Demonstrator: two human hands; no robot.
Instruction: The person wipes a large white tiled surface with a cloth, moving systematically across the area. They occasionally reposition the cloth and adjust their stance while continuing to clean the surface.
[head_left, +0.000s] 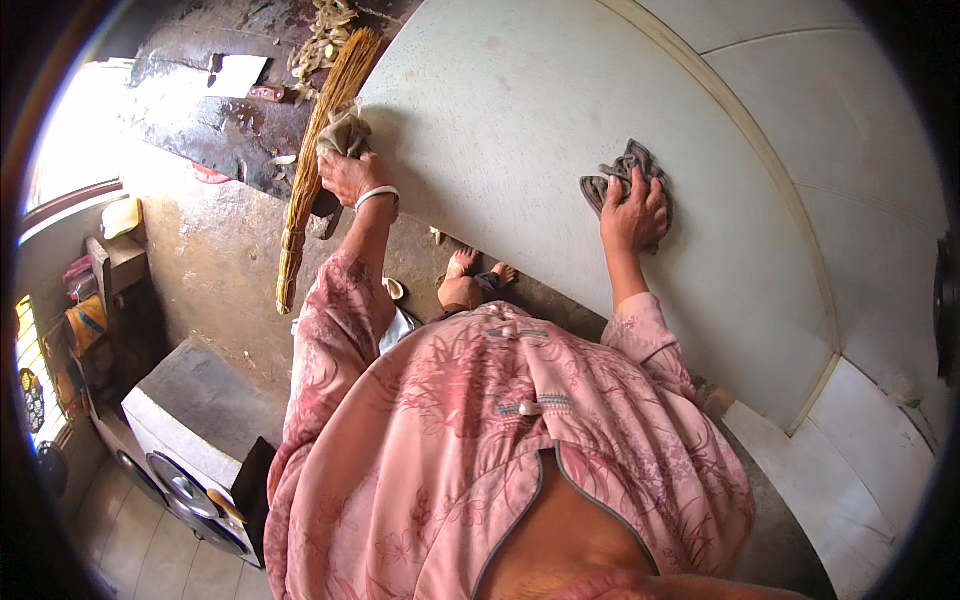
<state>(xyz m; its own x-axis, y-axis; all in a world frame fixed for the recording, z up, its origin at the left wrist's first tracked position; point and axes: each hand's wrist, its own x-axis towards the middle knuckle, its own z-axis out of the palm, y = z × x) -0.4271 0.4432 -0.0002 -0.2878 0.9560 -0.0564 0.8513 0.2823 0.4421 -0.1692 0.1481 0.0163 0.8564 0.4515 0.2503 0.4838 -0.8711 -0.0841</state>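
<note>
A broad white panel (517, 127) with faint specks and a pale trim strip along its far side spreads before me. My right hand (634, 217) presses a crumpled dark grey cloth (634, 161) against its surface, toward the right part. At the panel's left edge, my left hand (352, 176) grips a bunched grey-brown rag (345, 133); a white bangle circles that wrist. Behind this hand lies a long straw broom (315, 165), close to the panel's edge. Whether the left hand touches the panel is hard to tell.
Pale peelings (322, 37) and a brown handle-like piece (266, 94) lie on a wet dark surface, upper left. Bare feet (463, 262) show below the panel. A block-shaped stove (202, 409) with a round lid (180, 480) stands lower left. White wall tiles (862, 435) border the right.
</note>
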